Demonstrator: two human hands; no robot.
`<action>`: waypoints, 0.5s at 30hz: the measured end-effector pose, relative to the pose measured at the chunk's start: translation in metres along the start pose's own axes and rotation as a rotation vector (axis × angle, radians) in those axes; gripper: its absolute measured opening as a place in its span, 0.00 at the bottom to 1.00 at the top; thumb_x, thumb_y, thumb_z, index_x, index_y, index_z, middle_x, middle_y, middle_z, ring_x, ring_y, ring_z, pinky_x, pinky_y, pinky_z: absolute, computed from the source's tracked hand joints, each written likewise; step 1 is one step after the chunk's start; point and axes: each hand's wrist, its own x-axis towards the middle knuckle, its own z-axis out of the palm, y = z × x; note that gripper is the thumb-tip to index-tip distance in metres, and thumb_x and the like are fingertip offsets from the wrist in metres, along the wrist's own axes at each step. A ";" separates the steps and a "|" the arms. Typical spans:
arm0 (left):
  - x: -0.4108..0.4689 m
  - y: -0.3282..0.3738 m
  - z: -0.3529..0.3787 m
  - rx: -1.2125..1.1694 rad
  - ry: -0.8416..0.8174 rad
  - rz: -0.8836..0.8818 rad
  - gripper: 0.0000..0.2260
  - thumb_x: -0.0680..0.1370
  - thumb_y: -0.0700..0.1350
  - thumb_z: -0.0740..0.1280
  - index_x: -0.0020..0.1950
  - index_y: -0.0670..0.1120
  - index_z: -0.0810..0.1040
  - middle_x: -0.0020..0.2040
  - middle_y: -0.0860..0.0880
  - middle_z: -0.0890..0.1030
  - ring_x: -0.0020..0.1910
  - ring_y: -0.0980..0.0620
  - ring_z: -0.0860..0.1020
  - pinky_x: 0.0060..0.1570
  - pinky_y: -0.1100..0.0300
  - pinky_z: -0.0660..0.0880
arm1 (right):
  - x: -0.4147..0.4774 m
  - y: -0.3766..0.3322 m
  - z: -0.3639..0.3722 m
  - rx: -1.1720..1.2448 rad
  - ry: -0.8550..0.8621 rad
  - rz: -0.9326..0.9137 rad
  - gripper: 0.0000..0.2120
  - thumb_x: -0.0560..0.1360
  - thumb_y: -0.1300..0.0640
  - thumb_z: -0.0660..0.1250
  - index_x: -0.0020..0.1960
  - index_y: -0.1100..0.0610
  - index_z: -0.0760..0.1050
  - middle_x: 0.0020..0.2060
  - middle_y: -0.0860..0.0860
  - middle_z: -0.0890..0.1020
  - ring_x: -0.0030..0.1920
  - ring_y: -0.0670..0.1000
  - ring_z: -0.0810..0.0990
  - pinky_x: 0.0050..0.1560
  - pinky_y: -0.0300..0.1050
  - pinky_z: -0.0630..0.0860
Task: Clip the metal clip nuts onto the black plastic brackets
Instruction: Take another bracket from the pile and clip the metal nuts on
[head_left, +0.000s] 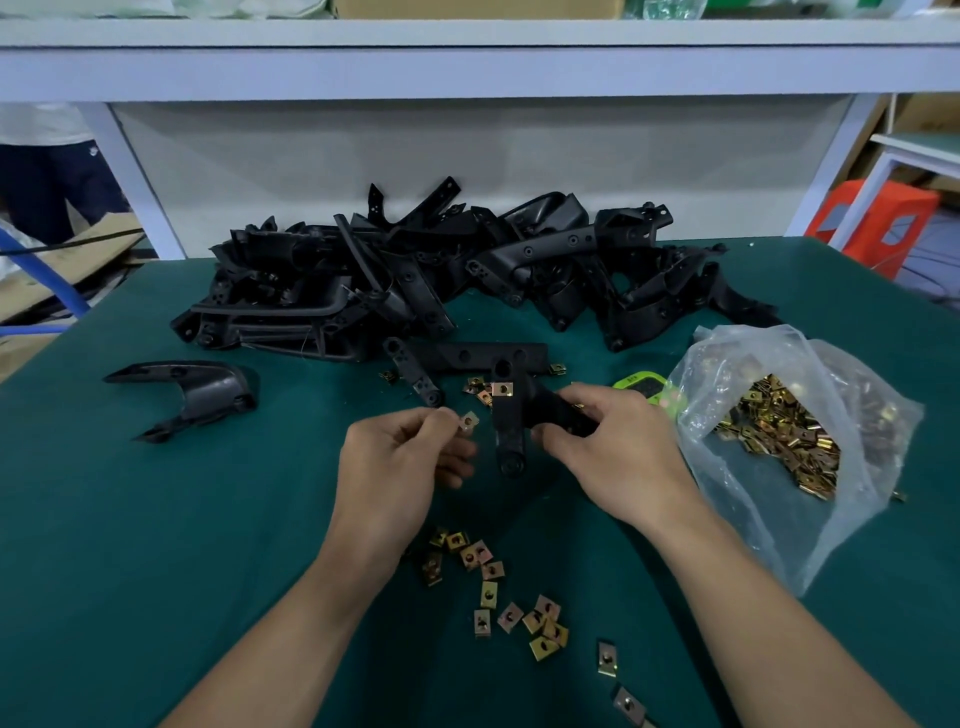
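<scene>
Head camera is showing the left hand (400, 457) pinching one clip nut (468, 421) just beside the black bracket (508, 431) that the right hand (613, 447) is gripping. One fitted nut (502, 388) is seemingly already sitting on its upper arm. Loose nuts (498, 597), a full bag (779, 431) and the bracket pile (441, 270) are suggesting most of the work is still waiting.

Table (156, 545), green surface. Heap of black brackets (415, 270) across far side; lone bracket (218, 387) to my left. Loose clip nuts (489, 594) scattered near me, few more mid-table. Clear bag (753, 358) of clip nuts on my right, green device (641, 387) beside it.
</scene>
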 end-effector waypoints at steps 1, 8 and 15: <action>0.000 0.000 0.001 -0.007 0.005 -0.008 0.14 0.82 0.44 0.67 0.39 0.49 0.87 0.38 0.45 0.86 0.36 0.47 0.85 0.34 0.62 0.79 | 0.000 0.000 0.000 -0.006 -0.001 0.004 0.05 0.71 0.44 0.73 0.44 0.43 0.81 0.34 0.42 0.82 0.36 0.44 0.79 0.33 0.45 0.76; 0.002 -0.002 0.002 0.009 -0.002 -0.036 0.08 0.76 0.40 0.75 0.42 0.53 0.88 0.38 0.48 0.87 0.38 0.49 0.86 0.38 0.59 0.83 | -0.001 -0.002 0.001 -0.002 -0.016 -0.008 0.03 0.71 0.45 0.72 0.43 0.42 0.81 0.33 0.42 0.82 0.35 0.45 0.79 0.35 0.50 0.79; 0.001 0.003 -0.003 -0.109 -0.157 -0.070 0.10 0.74 0.37 0.77 0.48 0.52 0.89 0.41 0.47 0.87 0.38 0.55 0.83 0.41 0.68 0.77 | -0.001 -0.001 0.003 -0.030 -0.020 0.001 0.05 0.71 0.43 0.71 0.44 0.42 0.80 0.34 0.42 0.82 0.35 0.45 0.79 0.35 0.51 0.79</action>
